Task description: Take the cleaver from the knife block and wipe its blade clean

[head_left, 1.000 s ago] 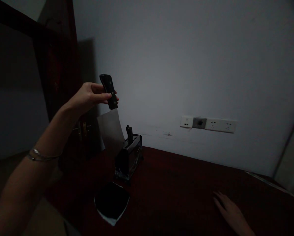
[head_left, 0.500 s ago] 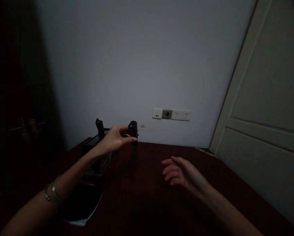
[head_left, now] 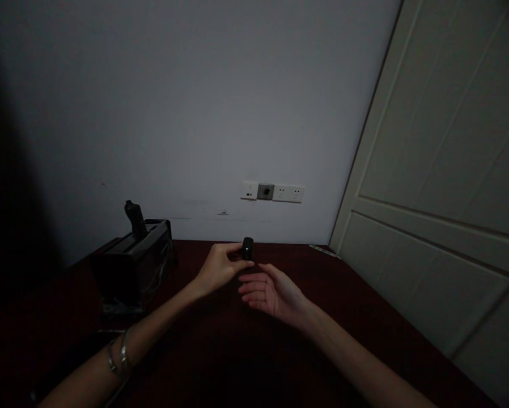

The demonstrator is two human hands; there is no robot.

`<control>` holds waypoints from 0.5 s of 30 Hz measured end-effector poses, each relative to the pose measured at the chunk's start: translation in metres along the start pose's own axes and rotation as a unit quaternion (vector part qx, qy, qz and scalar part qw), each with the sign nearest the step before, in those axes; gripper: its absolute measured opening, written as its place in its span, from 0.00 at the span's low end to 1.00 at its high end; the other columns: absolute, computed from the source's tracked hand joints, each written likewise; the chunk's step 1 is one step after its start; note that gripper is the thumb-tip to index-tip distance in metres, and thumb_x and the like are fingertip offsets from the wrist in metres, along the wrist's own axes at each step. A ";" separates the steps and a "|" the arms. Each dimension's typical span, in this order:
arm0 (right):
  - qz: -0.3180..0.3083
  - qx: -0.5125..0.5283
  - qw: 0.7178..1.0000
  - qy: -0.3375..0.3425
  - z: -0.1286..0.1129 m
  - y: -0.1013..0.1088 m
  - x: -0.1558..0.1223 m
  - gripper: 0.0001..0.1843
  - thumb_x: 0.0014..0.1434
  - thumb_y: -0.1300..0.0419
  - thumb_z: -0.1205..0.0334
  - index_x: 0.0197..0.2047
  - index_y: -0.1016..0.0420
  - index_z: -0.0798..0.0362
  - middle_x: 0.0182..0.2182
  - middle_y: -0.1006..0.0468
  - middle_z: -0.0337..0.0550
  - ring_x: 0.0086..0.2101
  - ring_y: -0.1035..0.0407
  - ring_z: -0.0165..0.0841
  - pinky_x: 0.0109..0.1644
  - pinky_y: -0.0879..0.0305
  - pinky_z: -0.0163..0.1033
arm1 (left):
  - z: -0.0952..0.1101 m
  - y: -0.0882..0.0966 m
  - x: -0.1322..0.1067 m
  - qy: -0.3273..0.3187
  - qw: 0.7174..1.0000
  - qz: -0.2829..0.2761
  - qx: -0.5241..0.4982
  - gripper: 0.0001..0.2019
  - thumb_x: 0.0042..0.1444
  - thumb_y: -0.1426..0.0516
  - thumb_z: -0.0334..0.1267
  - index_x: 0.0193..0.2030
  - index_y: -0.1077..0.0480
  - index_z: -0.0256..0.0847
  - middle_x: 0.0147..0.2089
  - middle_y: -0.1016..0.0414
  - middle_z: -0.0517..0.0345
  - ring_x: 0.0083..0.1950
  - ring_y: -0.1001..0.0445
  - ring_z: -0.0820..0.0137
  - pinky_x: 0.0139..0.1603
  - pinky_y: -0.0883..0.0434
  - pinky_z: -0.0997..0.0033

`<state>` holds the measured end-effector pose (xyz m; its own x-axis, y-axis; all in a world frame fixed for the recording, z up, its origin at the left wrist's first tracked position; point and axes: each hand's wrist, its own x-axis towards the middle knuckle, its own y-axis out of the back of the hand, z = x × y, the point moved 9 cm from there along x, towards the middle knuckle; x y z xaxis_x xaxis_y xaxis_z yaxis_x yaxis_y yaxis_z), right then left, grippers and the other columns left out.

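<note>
My left hand (head_left: 220, 266) is closed on the black handle of a cleaver (head_left: 247, 248), holding it over the middle of the dark red table (head_left: 365, 317). Only the handle's end shows; the blade is hidden behind my hands. My right hand (head_left: 271, 292) is right beside it, palm turned up and fingers spread, just under the handle, holding nothing. A black knife block (head_left: 131, 266) stands at the table's back left with another dark handle (head_left: 134, 218) sticking up from it.
A grey wall with a white socket strip (head_left: 272, 192) runs behind the table. A pale panelled door (head_left: 441, 187) stands to the right. The left side of the view is very dark. A bracelet is on my left wrist.
My left hand has carried the cleaver from above the knife block down and right to the table's middle. My right hand rose from the table and came up beside it.
</note>
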<state>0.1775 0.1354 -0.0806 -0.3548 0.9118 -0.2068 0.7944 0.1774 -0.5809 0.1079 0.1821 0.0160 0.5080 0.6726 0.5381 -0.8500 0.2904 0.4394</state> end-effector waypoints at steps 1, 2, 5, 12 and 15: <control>0.004 0.011 1.000 0.004 0.000 0.001 0.000 0.25 0.59 0.56 0.53 0.37 0.29 0.66 0.29 0.22 0.55 0.28 0.26 0.34 0.34 0.33 0.37 | 0.000 -0.002 -0.002 -0.010 1.000 0.000 0.009 0.09 0.44 0.39 0.37 0.34 0.27 0.39 0.34 0.24 0.58 0.37 0.27 0.66 0.38 0.30 0.67; 0.005 0.024 1.000 0.007 0.000 0.002 0.001 0.24 0.59 0.56 0.52 0.36 0.29 0.66 0.30 0.22 0.56 0.29 0.26 0.35 0.35 0.33 0.38 | 0.001 -0.004 -0.004 -0.019 1.000 0.002 0.017 0.09 0.45 0.40 0.37 0.34 0.27 0.39 0.34 0.24 0.58 0.37 0.27 0.65 0.38 0.30 0.67; 0.007 0.071 0.997 0.015 0.001 0.001 0.002 0.23 0.59 0.54 0.51 0.35 0.31 0.64 0.31 0.23 0.56 0.33 0.26 0.38 0.42 0.34 0.43 | 0.002 -0.007 -0.011 -0.051 0.998 0.016 0.032 0.11 0.46 0.40 0.36 0.38 0.27 0.40 0.37 0.24 0.57 0.39 0.26 0.65 0.40 0.29 0.67; 0.073 0.156 0.984 0.040 0.009 0.016 0.012 0.13 0.60 0.52 0.57 0.33 0.33 0.58 0.23 0.25 0.41 0.24 0.29 0.28 0.37 0.36 0.36 | 0.014 -0.020 -0.038 -0.210 0.973 0.065 0.068 0.17 0.51 0.48 0.26 0.46 0.30 0.41 0.42 0.25 0.52 0.44 0.27 0.67 0.44 0.28 0.64; 0.067 0.168 0.983 0.015 0.018 0.022 0.019 0.16 0.60 0.52 0.55 0.29 0.33 0.57 0.19 0.27 0.38 0.20 0.33 0.27 0.31 0.37 0.34 | 0.019 -0.029 -0.055 -0.301 0.946 0.068 0.102 0.20 0.53 0.50 0.25 0.52 0.35 0.41 0.46 0.27 0.48 0.48 0.29 0.66 0.47 0.29 0.61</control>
<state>0.1795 0.1499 -0.1113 -0.2392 0.9303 -0.2780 0.6232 -0.0725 -0.7787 0.1068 0.1236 -0.0127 0.4359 0.1670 0.8844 -0.8996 0.0513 0.4337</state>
